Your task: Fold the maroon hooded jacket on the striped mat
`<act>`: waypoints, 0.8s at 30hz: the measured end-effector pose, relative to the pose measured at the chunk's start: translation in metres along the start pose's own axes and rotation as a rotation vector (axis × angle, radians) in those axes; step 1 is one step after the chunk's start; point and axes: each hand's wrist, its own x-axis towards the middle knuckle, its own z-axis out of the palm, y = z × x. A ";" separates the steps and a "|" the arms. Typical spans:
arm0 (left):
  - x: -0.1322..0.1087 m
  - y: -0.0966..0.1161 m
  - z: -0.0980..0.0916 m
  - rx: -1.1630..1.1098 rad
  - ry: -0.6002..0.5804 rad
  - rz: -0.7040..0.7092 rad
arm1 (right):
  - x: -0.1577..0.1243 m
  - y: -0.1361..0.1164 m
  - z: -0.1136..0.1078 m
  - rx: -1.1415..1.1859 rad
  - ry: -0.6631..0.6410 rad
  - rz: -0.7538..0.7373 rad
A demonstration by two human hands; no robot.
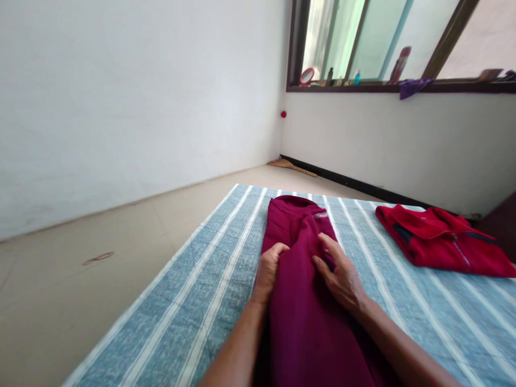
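A maroon fleece garment [310, 333] lies lengthwise down the middle of a blue-and-white striped mat [193, 290], folded into a long strip. My left hand [266, 271] is curled over its left edge, gripping the cloth. My right hand [337, 274] sits on the upper part, with thumb and fingers around a fold. A folded red zip jacket [439, 242] lies on the mat to the right, apart from both hands. The garment's underside is hidden.
The mat lies on a beige tiled floor [100, 290] by white walls. A broom [292, 167] lies at the far corner. Above, a window ledge [387, 86] holds a round mirror [307, 76], several bottles and a hanging purple cloth [415, 87].
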 end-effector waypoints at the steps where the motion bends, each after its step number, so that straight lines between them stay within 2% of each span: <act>1: 0.002 -0.002 -0.003 -0.004 -0.011 -0.017 | 0.000 0.000 0.001 -0.031 -0.023 -0.015; 6: 0.005 -0.004 -0.018 -0.230 -0.207 -0.235 | 0.001 0.002 0.004 -0.191 -0.205 -0.030; 9: 0.002 -0.001 -0.030 -0.354 -0.344 -0.338 | 0.001 0.002 0.006 -0.265 -0.259 -0.021; 11: 0.002 0.000 -0.038 -0.344 -0.329 -0.371 | 0.002 0.001 0.007 -0.289 -0.270 -0.017; 12: 0.003 0.001 -0.041 -0.325 -0.260 -0.372 | 0.001 0.001 0.007 -0.294 -0.269 -0.020; 15: 0.009 0.006 -0.043 -0.225 0.100 -0.227 | 0.001 0.001 0.009 -0.288 -0.252 -0.036; 16: 0.010 0.009 -0.040 -0.174 0.196 -0.136 | 0.001 0.001 0.009 -0.284 -0.245 -0.035; 17: 0.011 0.013 -0.034 -0.114 0.243 -0.037 | 0.001 0.001 0.009 -0.280 -0.242 -0.029; 19: 0.010 0.020 -0.018 0.042 0.183 0.156 | 0.001 0.002 0.009 -0.263 -0.238 -0.014; 21: 0.004 0.021 0.001 0.238 0.013 0.330 | 0.001 0.003 0.009 -0.216 -0.222 -0.002; 22: 0.001 0.020 0.010 0.356 -0.065 0.390 | 0.001 0.004 0.009 -0.177 -0.203 0.002; 24: -0.005 0.013 0.023 0.585 -0.162 0.397 | 0.001 0.007 0.009 -0.081 -0.139 0.017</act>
